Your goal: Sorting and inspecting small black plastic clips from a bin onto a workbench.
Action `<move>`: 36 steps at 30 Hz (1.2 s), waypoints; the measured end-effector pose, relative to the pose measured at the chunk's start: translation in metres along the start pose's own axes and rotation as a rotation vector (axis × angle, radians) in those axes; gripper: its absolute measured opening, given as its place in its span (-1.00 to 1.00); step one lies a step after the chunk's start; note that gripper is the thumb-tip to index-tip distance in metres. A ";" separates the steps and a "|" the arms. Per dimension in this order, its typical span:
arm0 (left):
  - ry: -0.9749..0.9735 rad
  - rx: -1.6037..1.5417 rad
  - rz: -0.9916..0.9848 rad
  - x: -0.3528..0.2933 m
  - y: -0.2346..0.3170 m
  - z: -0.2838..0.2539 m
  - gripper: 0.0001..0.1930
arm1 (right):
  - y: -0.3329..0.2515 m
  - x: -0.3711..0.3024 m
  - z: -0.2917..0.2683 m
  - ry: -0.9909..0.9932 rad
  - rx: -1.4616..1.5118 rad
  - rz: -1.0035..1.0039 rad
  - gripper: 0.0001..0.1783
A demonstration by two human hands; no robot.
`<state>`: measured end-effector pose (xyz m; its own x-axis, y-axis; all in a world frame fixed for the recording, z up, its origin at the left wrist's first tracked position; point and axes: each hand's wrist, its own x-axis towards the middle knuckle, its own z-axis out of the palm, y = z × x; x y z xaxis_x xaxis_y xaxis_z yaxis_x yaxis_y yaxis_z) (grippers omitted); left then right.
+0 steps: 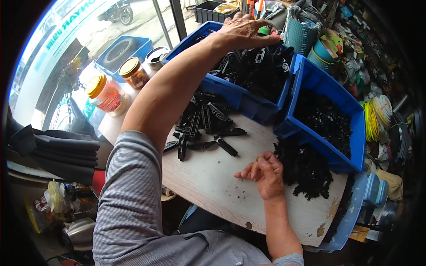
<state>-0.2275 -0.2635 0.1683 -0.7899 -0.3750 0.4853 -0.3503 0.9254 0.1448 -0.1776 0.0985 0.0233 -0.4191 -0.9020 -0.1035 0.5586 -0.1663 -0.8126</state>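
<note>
My left hand (246, 33) is stretched over the far side of a large blue bin (244, 99), thumb and fingers apart, with nothing visible in it. Black plastic parts (253, 73), some ladder-like, fill that bin. My right hand (268, 175) hovers above the pale tabletop (199, 175), its fingers curled and pressed together; anything between them is hidden or too small to make out. Beside it lies a heap of small black pieces (304, 168). Longer black plastic parts (202, 122) are spread on the table under my left forearm.
A second blue bin (328, 146) with small black pieces stands at the right. Jars with yellow lids (104, 93) are at the left by the window. Stacked teal baskets (301, 37) and yellow cable (370, 122) sit behind and to the right. The table's near edge is chipped.
</note>
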 end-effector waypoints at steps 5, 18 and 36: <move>-0.226 -0.048 -0.031 0.026 -0.015 0.033 0.02 | -0.002 0.000 0.000 0.003 0.024 0.032 -0.86; -0.429 0.043 0.023 0.003 -0.027 0.001 -0.28 | -0.002 0.002 0.001 -0.001 0.040 0.020 -0.88; 0.064 0.030 -0.035 -0.084 -0.017 -0.012 -0.62 | -0.003 0.000 0.006 0.030 0.032 0.001 -0.87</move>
<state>-0.1494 -0.2467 0.1352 -0.7436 -0.4020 0.5342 -0.3927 0.9093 0.1376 -0.1751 0.0965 0.0286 -0.4398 -0.8898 -0.1221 0.5811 -0.1782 -0.7941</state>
